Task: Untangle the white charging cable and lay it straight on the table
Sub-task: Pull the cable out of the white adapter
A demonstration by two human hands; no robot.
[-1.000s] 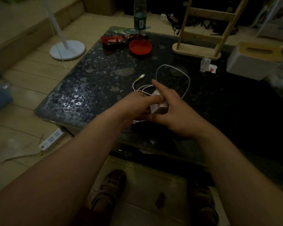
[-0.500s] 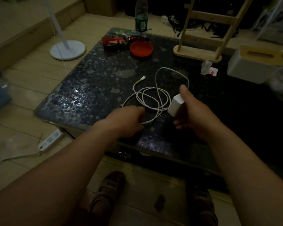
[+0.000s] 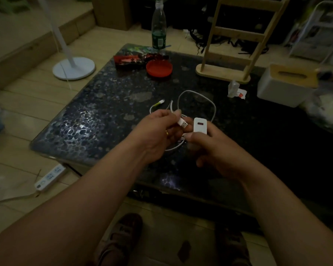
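Observation:
The white charging cable (image 3: pixel 211 101) lies in loose loops on the dark speckled table (image 3: pixel 96 120), its small far plug (image 3: pixel 161 101) resting toward the back left. My left hand (image 3: pixel 158 131) pinches the cable's USB plug (image 3: pixel 182 123), lifted just above the table. My right hand (image 3: pixel 215 146) holds a white charger block (image 3: pixel 200 125) with its port facing up. The plug and the block sit a small gap apart. Part of the coil is hidden behind my hands.
At the back stand a red dish (image 3: pixel 159 69), a red wrapper (image 3: pixel 131 60), a plastic bottle (image 3: pixel 158 29), a wooden ladder-like stand (image 3: pixel 233 48), a white tissue box (image 3: pixel 284 87) and a small white packet (image 3: pixel 234 91). A power strip (image 3: pixel 49 177) lies on the floor.
My left hand came up off the cable loops and now grips the USB plug, which is out of the charger block. My right hand turned the block port-up and moved slightly toward me.

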